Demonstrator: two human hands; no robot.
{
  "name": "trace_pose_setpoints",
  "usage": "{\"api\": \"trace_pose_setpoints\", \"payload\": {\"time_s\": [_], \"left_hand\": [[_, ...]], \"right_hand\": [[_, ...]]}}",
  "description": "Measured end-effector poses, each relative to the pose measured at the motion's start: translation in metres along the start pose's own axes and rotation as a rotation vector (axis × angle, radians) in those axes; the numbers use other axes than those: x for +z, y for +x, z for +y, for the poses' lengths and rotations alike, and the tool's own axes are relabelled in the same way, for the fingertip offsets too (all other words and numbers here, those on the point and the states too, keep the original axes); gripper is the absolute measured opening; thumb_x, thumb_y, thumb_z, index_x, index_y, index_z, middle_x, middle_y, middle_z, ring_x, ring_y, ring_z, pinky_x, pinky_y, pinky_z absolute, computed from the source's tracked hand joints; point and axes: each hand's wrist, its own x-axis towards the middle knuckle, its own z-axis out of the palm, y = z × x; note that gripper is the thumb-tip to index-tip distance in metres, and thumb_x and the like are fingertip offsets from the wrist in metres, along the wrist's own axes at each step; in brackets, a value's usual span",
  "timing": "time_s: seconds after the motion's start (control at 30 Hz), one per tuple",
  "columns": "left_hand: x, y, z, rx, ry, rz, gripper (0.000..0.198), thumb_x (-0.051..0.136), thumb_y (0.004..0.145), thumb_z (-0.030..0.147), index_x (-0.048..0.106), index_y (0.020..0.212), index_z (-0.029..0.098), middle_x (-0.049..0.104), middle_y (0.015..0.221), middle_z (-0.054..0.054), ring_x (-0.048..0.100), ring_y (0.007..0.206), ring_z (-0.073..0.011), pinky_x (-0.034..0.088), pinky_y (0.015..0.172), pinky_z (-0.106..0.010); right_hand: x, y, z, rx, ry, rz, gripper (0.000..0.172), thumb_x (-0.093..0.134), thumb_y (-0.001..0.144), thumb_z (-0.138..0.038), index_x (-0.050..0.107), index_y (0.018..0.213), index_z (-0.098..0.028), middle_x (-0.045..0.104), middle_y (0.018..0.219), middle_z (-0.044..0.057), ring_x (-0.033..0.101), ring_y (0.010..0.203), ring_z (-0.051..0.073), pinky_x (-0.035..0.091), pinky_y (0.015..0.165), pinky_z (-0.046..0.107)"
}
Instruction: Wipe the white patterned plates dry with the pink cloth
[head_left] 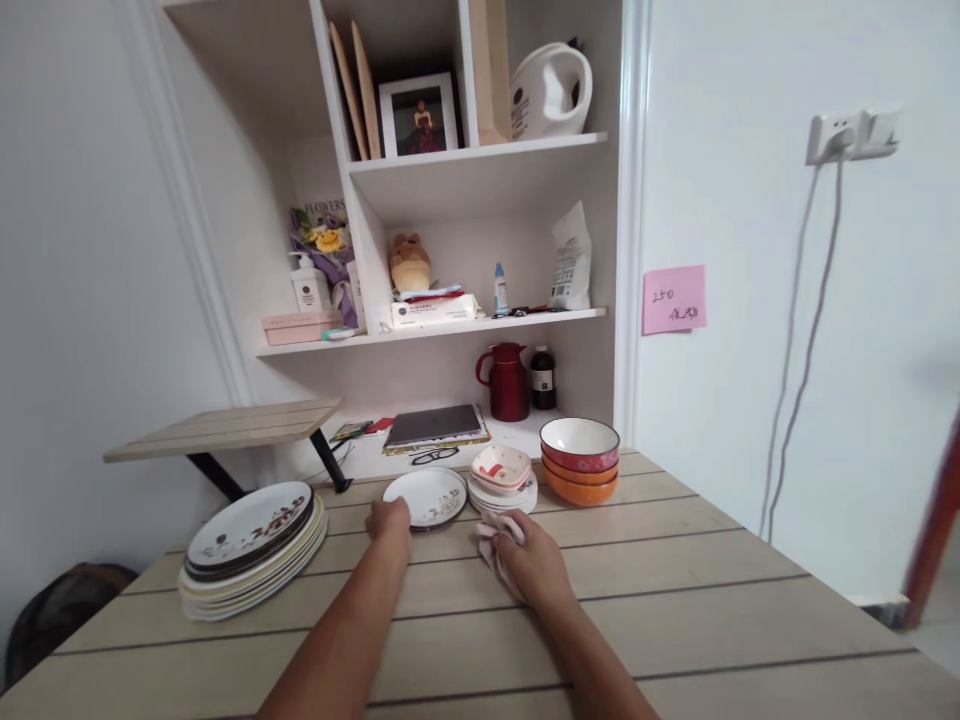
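Left grip (391, 521) holds a plate (429, 497) by its edge; right grip (534, 562) clutches cloth (493, 538) (room rightward).

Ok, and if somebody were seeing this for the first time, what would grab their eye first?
Probably the right hand gripping a pale pink cloth over the slatted wooden table, with the left hand at the near-left edge of a white patterned plate. Next, likely the stacked bowls to the right, red above orange, and the dark red jug beyond them. The pink sticky note also stands out on the right-hand wall.
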Motion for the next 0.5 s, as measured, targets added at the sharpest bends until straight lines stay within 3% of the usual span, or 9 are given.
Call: {"api": "trace_pose_setpoints", "payload": {"time_s": [0.1,0.2,0.33,0.5], "left_hand": [[0.003,-0.006,-0.004,0.053,0.218,0.174,0.037,0.058,0.087,0.035,0.055,0.121,0.019,0.057,0.122,-0.008,0.059,0.105,-0.0217,0.052,0.086,-0.041],[0.003,-0.013,-0.004,0.147,0.363,0.235,0.038,0.059,0.086,0.035,0.055,0.121,0.020,0.055,0.125,-0.009,0.057,0.110,-0.0236,0.049,0.089,-0.044],[-0.004,-0.019,0.002,0.324,0.444,0.193,0.054,0.069,0.075,0.026,0.052,0.126,0.023,0.046,0.132,-0.015,0.038,0.131,-0.0313,0.034,0.105,-0.046],[-0.010,-0.026,0.006,0.473,0.455,0.124,0.059,0.059,0.081,0.023,0.039,0.136,0.021,0.039,0.134,-0.017,0.023,0.138,-0.0291,0.022,0.112,-0.046]], "right_hand": [[0.000,0.000,0.000,-0.006,0.010,-0.003,0.033,0.050,0.075,-0.027,0.069,0.102,-0.024,0.073,0.097,0.003,0.063,0.089,0.022,0.042,0.076,0.028],[0.000,-0.001,-0.001,-0.007,0.000,-0.001,0.033,0.050,0.075,-0.027,0.069,0.103,-0.025,0.072,0.097,0.003,0.063,0.089,0.023,0.042,0.076,0.028],[-0.001,-0.002,-0.003,-0.004,-0.014,-0.002,0.032,0.051,0.074,-0.027,0.068,0.102,-0.024,0.072,0.096,0.003,0.063,0.089,0.022,0.042,0.076,0.028],[0.002,-0.001,0.000,-0.002,-0.039,-0.004,0.030,0.051,0.075,-0.026,0.069,0.099,-0.025,0.072,0.099,0.003,0.062,0.088,0.021,0.042,0.074,0.027]]}}
